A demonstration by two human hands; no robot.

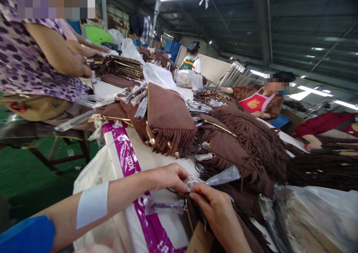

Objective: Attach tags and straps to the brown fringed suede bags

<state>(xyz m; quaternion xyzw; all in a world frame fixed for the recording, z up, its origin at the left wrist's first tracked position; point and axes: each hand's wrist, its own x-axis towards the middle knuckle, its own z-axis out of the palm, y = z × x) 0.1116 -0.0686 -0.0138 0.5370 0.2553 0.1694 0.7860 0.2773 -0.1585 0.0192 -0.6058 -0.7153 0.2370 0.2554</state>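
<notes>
My left hand (171, 177) and my right hand (214, 206) meet fingertip to fingertip at the bottom middle of the head view. Both pinch a small clear plastic sleeve (192, 181), with a thin dark cord by the fingers. A longer plastic-wrapped piece (223, 176) sticks out to the right of it. Beneath my hands lies part of a brown bag with a gold zipper (189, 214), largely hidden by my right hand. Another plastic-wrapped strap end (165, 207) rests to its left. A brown cardboard piece (200, 240) stands at the bottom edge.
Brown fringed bags (170, 111) lie piled ahead, with more fringed bags (237, 141) at right. Purple printed tape (127, 160) runs along the white table. A clear plastic bag (319, 215) sits at lower right. Co-workers stand at left (41, 55), far side and right (260, 100).
</notes>
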